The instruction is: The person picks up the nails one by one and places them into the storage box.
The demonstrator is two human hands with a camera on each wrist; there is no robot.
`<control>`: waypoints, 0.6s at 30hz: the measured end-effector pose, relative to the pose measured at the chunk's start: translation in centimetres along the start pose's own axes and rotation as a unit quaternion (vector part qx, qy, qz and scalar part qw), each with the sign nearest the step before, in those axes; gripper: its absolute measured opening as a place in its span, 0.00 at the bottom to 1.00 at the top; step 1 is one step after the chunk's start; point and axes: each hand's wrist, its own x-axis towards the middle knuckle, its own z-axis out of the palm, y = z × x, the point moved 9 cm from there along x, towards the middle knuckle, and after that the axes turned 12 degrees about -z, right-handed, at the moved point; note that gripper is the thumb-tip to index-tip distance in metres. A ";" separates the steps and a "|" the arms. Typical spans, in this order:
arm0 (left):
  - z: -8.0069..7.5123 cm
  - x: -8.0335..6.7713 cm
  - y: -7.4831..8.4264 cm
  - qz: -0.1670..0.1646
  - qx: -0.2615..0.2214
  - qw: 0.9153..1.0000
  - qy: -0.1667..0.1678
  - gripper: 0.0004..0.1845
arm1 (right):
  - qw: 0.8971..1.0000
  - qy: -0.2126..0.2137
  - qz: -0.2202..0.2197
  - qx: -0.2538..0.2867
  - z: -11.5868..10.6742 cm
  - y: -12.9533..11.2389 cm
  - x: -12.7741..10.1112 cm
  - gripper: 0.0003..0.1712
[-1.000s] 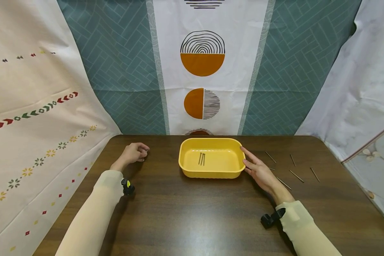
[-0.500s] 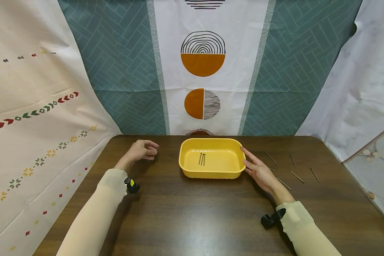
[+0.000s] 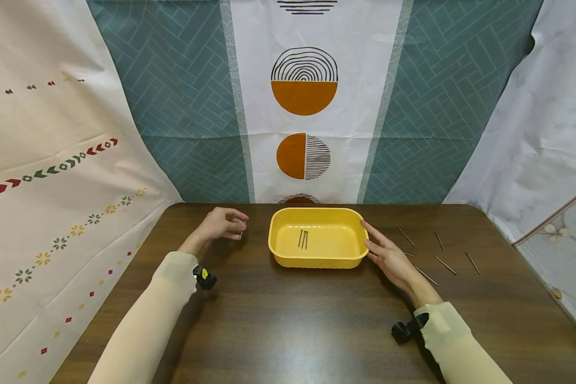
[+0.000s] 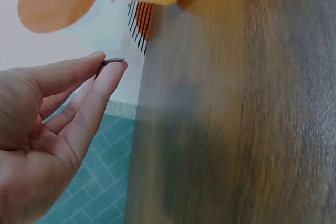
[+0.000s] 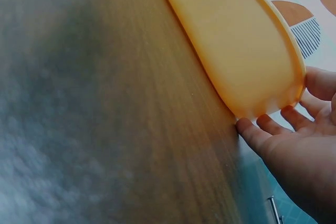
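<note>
In the head view my left hand is above the table, left of a yellow plastic tray. It pinches a thin metal nail between thumb and fingertips. The left wrist view shows one end of that nail poking out past the fingertips. My right hand touches the tray's right end with spread, fairly straight fingers. Up close in the right wrist view, the fingertips rest against the tray's end wall. A few dark nails lie side by side on the tray's floor.
Several loose nails are scattered on the brown wooden table, right of the tray and partly beside my right hand and wrist. A patterned cloth hangs at the table's back edge, and pale cloths flank both sides.
My left hand has moved right toward the tray, carrying the nail, which shows more clearly now. The right hand and the tray have stayed in place.
</note>
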 end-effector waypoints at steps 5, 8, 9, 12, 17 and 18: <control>0.4 0.1 0.6 0.002 -0.006 1.000 0.000 0.21 | 1.000 -0.003 -0.001 -0.003 0.1 -0.1 0.0 0.35; 0.5 0.2 1.0 0.008 -0.004 1.000 0.004 0.21 | 1.000 -0.003 -0.003 -0.003 0.1 -0.2 0.0 0.35; 0.6 0.3 1.1 0.010 -0.005 1.000 0.005 0.21 | 1.000 -0.003 -0.003 -0.002 0.1 -0.2 0.0 0.35; 0.9 0.4 1.6 0.013 -0.010 1.000 0.007 0.20 | 1.000 -0.002 -0.004 0.000 0.1 -0.3 -0.1 0.35; 1.6 0.9 2.3 0.020 -0.030 0.999 0.006 0.20 | 1.000 -0.002 -0.003 0.001 0.2 -0.3 -0.1 0.35; 1.8 0.9 2.5 0.022 -0.034 0.999 0.006 0.20 | 1.000 -0.004 -0.003 0.000 0.2 -0.3 -0.1 0.35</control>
